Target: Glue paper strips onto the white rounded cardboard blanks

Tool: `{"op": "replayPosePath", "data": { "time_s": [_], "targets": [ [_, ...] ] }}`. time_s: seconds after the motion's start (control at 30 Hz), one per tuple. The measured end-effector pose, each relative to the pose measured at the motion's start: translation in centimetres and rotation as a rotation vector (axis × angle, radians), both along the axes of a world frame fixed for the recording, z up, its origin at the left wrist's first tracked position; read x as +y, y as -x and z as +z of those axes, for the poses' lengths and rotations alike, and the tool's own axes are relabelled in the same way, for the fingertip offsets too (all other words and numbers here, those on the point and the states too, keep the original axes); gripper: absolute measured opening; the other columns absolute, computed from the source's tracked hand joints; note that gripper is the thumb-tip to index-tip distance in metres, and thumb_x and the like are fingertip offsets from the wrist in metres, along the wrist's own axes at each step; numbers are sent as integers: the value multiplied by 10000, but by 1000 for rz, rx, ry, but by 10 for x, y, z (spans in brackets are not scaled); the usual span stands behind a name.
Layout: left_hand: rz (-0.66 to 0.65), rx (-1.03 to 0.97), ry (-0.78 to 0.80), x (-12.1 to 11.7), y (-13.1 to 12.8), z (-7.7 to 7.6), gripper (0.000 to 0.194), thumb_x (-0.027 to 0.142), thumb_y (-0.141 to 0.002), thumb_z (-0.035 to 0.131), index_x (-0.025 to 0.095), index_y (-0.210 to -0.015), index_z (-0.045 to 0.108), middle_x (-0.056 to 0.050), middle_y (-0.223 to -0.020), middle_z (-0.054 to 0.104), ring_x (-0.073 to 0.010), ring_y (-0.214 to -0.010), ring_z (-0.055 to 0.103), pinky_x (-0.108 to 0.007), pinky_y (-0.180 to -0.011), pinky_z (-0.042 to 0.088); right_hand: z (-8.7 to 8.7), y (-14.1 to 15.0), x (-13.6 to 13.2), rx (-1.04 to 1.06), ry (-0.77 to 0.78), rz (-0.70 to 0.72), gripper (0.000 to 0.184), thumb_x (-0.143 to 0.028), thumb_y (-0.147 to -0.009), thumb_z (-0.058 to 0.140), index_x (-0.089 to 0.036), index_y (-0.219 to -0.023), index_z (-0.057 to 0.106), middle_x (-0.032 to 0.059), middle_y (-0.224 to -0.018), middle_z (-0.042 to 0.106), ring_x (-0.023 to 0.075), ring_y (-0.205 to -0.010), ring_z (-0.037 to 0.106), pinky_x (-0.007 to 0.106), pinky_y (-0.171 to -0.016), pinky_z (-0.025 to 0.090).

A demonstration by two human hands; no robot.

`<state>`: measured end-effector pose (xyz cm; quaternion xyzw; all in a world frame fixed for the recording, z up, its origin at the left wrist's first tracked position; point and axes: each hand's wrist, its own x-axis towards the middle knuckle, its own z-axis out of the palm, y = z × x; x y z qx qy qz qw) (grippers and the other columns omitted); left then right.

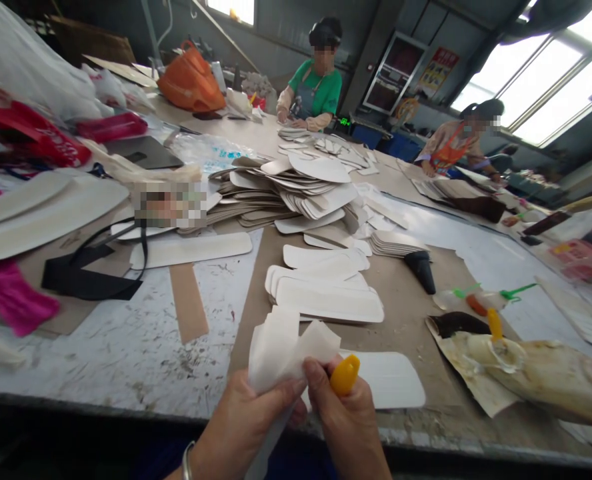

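Observation:
My left hand [256,413] is closed around thin white sheets [276,340], which fan upward and also hang below the hand. Thumb and fingers of my right hand [343,417] pinch the right part of these sheets. Also tucked in my right hand is a tool with a yellow handle [345,375]; its working end is hidden. Just behind the hands lies a white rounded panel [391,380], partly covered by my right hand. Farther in, white panels [331,299] overlap in a small pile on brown paper [256,313].
A tall stack of panels [296,193] fills the table's middle. On the right are squeeze bottles [481,303], a black cone [420,270] and a glue-stained pouch [551,373] with a yellow-handled brush. A black strap piece [93,273] lies left. Two people [321,93] work beyond.

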<state>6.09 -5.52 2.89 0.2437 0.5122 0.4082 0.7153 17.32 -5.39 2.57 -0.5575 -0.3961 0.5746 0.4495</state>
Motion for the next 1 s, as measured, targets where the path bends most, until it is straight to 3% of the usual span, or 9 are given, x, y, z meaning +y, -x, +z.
{"op": "replayPosePath", "data": {
  "time_s": [0.13,0.23,0.4,0.57,0.7,0.83,1.0],
  "targets": [
    [146,59,34,1,-6,0,411,505,-440,799,134,-522,640,31,-368,512,-85,-364,431,-209,-381,345,1,-3,0,-122,-31,-37,354,-535,-724,622,-183,-688,601,-61,-448,385,99,-410,338,226,-389,344],
    [208,69,28,0,-11,-3,388,461,-480,807,134,-655,694,7,-489,619,-120,-458,537,-210,-444,428,-5,-4,-2,-147,-57,-49,379,-543,-726,614,-178,-625,589,-54,-438,388,98,-410,324,231,-390,340],
    [111,21,-78,-3,-12,-7,375,405,-559,788,127,-802,722,-70,-783,739,-237,-787,664,-281,-710,526,-6,-14,-8,-251,-112,-182,361,-523,-730,624,-191,-600,565,-46,-464,425,109,-440,378,231,-422,376],
    [-5,-47,-133,-8,-15,-3,390,360,-623,758,150,-947,702,-55,-878,742,-242,-881,657,-305,-837,499,1,-34,-12,-282,-90,-238,416,-547,-723,626,-172,-548,583,-6,-498,530,111,-462,464,225,-452,419],
    [-55,-50,-116,-12,-19,-3,362,383,-636,739,140,-904,715,-60,-898,740,-241,-918,648,-285,-865,482,-1,-45,-17,-308,-80,-256,424,-563,-725,620,-155,-615,648,23,-511,605,139,-485,550,248,-511,479],
    [-71,50,-92,-13,-17,-7,435,418,-628,736,142,-961,693,-66,-959,730,-248,-939,639,-290,-868,479,-2,-56,-18,-293,-75,-387,367,-512,-746,633,-147,-748,676,30,-591,657,153,-540,604,250,-568,501],
    [-50,193,-63,-16,-16,-13,496,504,-565,737,148,-908,697,-72,-901,737,-276,-897,643,-311,-839,495,4,-73,-14,-66,-116,-490,295,-445,-681,719,-166,-754,656,30,-693,679,176,-637,635,248,-591,524]
  ]
}}
